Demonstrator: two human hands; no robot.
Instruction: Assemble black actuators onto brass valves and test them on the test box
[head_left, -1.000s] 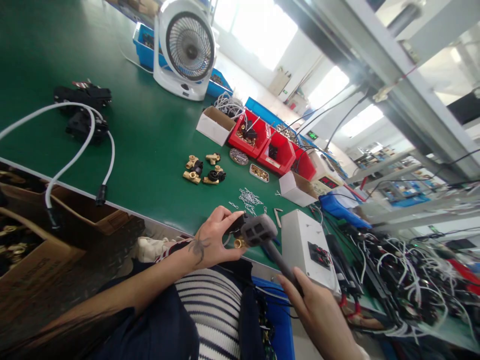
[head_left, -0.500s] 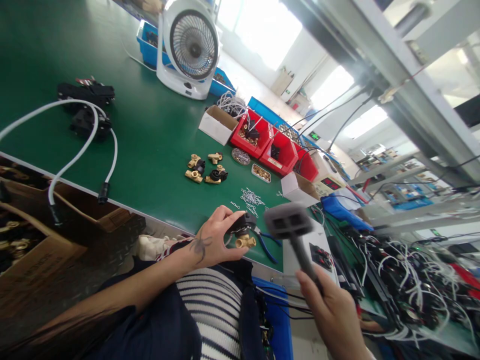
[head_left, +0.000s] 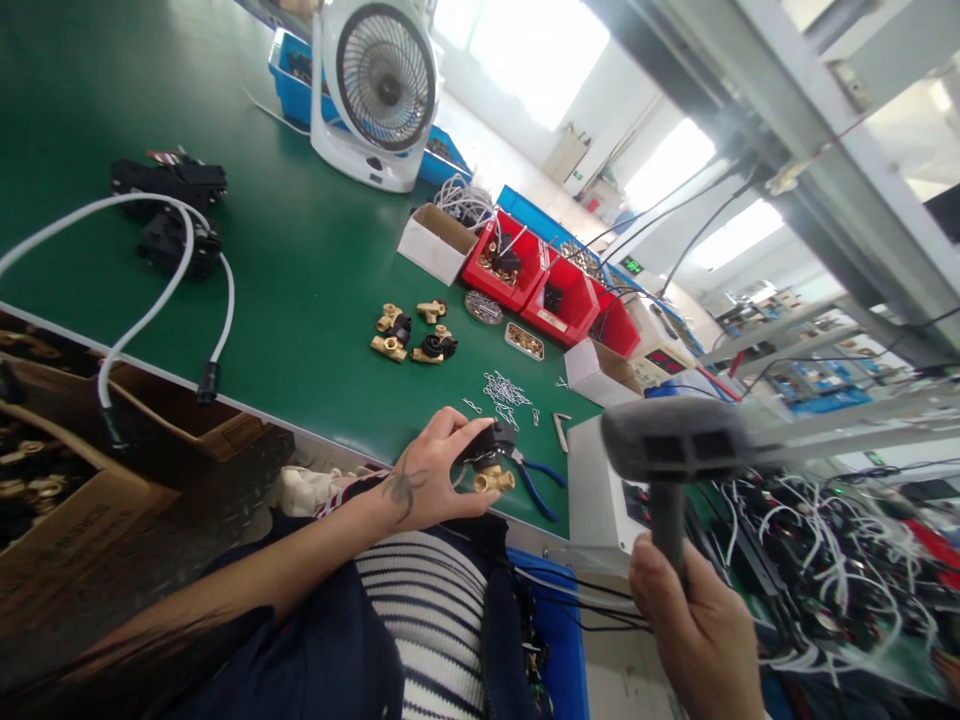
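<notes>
Our right hand (head_left: 697,625) grips a hammer (head_left: 671,445), head up, hiding some of the box (head_left: 596,480).
Our left hand (head_left: 439,470) holds a sideways pipe (head_left: 493,481) beside pliers (head_left: 535,496).

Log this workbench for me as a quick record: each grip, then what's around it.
Left grip: around a black housing with brass fitting
Right grip: hammer, held up, head blurred
Near left grip: blue-handled pliers, loose wire clips
Bench surface: green
Farther back: red bins, white fan
</notes>
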